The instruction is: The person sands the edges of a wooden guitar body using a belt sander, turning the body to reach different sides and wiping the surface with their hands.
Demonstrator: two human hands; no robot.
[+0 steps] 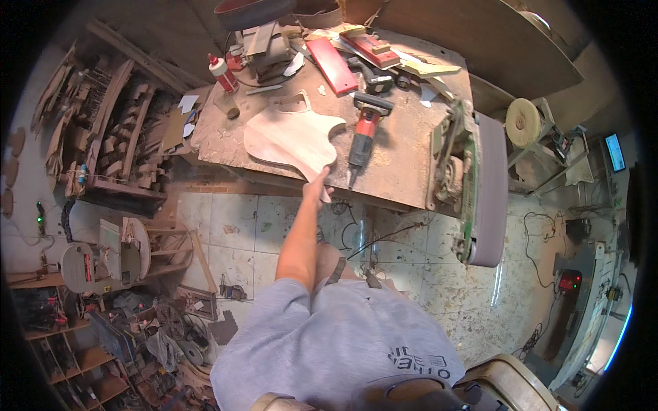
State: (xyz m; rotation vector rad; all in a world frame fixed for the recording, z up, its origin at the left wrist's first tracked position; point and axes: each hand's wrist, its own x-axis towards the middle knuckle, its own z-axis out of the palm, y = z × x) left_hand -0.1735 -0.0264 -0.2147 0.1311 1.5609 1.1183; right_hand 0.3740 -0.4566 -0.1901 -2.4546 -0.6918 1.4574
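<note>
My left hand (317, 188) is closed on the near pointed end of a pale wooden guitar body (291, 137). The body lies flat on the workbench (401, 181), its near end reaching past the front edge. A rectangular cutout shows at its far end. Just to its right, an angle grinder (364, 133) with a red and grey housing lies on the bench, apart from the wood. My right hand does not show.
A glue bottle (223, 74) and a clear jar (226, 106) stand at the bench's left. Behind lie a red board (332, 66), a red-based sanding block (370, 50) and scraps. A belt sander (490, 192) stands right. A cable (387, 236) hangs before the bench.
</note>
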